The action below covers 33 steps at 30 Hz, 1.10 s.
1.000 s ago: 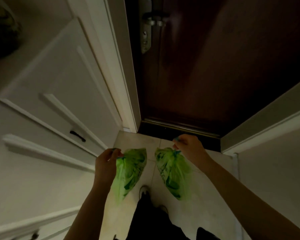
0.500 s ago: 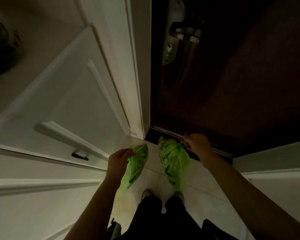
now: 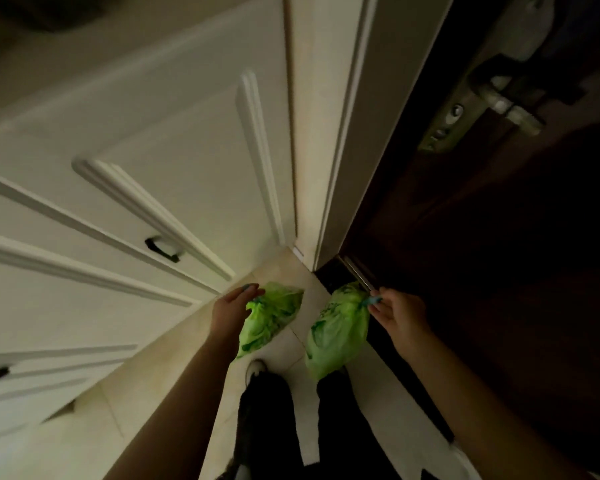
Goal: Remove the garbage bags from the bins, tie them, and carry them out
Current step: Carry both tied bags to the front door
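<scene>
Two crumpled green plastic garbage bags, left bag [image 3: 269,320] and right bag [image 3: 336,336], hang tied below my grips. Left hand [image 3: 231,311] and right hand [image 3: 397,315] each pinch a knot, probably keeping them off the tile floor [image 3: 153,393] facing the dark wooden door [image 3: 499,271].

Dim, greenish light you see; dark door [image 3: 499,271] nearly black, white cabinets [image 3: 118,150] beside it motion-blurred, edges bowed.

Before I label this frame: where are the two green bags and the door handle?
Left bag [image 3: 269,318]: head view, its crumpled middle.
Right bag [image 3: 336,336]: head view, its bulging side.
Door handle [image 3: 506,98]: head view, lever near its base.
</scene>
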### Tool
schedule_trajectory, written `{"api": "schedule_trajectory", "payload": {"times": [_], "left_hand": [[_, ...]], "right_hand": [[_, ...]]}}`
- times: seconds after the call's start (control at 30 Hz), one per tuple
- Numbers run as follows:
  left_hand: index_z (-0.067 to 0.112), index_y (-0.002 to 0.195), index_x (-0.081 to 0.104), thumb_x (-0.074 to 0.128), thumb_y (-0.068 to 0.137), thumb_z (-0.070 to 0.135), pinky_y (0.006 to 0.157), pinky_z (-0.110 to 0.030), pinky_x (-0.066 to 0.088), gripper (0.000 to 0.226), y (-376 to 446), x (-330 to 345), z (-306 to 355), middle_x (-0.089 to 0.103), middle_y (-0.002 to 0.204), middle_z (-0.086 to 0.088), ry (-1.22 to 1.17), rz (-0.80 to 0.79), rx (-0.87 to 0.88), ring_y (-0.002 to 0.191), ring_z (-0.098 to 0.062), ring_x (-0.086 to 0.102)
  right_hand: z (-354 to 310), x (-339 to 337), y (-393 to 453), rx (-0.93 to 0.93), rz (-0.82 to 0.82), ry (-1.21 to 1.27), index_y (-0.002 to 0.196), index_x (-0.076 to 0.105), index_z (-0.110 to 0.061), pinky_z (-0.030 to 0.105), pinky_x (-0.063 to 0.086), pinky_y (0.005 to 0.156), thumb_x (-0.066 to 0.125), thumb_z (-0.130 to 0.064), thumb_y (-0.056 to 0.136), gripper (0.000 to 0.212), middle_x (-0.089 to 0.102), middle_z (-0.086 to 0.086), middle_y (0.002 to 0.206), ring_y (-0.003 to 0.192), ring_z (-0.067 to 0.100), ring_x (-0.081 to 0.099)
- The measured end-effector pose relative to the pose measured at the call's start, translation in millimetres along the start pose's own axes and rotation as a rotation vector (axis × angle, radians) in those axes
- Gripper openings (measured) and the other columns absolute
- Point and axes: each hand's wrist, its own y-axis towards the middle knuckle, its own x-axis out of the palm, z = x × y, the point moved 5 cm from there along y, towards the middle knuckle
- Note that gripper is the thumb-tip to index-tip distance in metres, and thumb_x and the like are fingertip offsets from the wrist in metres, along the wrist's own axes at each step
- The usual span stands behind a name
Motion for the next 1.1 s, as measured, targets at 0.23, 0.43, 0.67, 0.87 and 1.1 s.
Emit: {"api": "schedule_trajectory", "payload": {"times": [0.23, 0.43, 0.67, 0.87, 1.1], "left_hand": [[0.009, 0.107, 0.07, 0.064, 0.086, 0.013, 0.093, -0.038, 0.045, 0.022, 25, 5, -45, 0.068, 0.11, -0.003, -0.149, 0.075, -0.077, 0.106, -0.02, 0.058], [0.0, 0.12, 0.063, 0.066, 0.085, 0.007, 0.093, -0.039, 0.046, 0.037, 50, 13, -84, 0.064, 0.118, -0.005, -0.27, 0.178, -0.143, 0.107, -0.02, 0.058], [0.0, 0.119, 0.064, 0.064, 0.085, 0.003, 0.093, -0.04, 0.05, 0.033, 76, 29, -117, 0.067, 0.116, -0.012, -0.393, 0.341, -0.172, 0.109, -0.025, 0.063], [0.001, 0.124, 0.06, 0.059, 0.09, 0.003, 0.098, -0.045, 0.049, 0.034, 119, 69, -120, 0.067, 0.112, 0.001, -0.339, 0.237, -0.178, 0.094, -0.012, 0.062], [0.003, 0.139, 0.045, 0.057, 0.09, -0.001, 0.096, -0.041, 0.049, 0.05, 185, 98, -108, 0.059, 0.129, -0.013, -0.517, 0.261, -0.173, 0.11, -0.024, 0.058]], "right_hand": [[13, -6, 60, 0.082, -0.026, 0.017, 0.091, 0.056, -0.002, 0.037, 0.047, 0.088, 0.046, -0.002, 0.094, 0.011, 0.06, 0.01, 0.094, 0.118, 0.026, 0.055], [21, -12, 102, 0.089, 0.006, -0.027, 0.099, 0.056, 0.003, 0.038, 0.046, 0.09, 0.045, -0.002, 0.096, 0.013, 0.06, 0.011, 0.094, 0.121, 0.028, 0.053], [26, -11, 150, 0.077, 0.015, -0.138, 0.114, 0.054, 0.004, 0.038, 0.05, 0.086, 0.046, -0.002, 0.096, 0.021, 0.059, 0.018, 0.111, 0.118, 0.027, 0.054], [25, 15, 200, 0.068, 0.003, -0.288, 0.085, 0.056, -0.001, 0.041, 0.049, 0.092, 0.045, 0.0, 0.094, 0.015, 0.058, 0.013, 0.095, 0.099, 0.024, 0.056], [19, 57, 274, 0.06, -0.048, -0.457, 0.101, 0.057, 0.003, 0.037, 0.049, 0.086, 0.046, -0.005, 0.094, 0.015, 0.055, 0.013, 0.094, 0.086, 0.022, 0.057]]}}
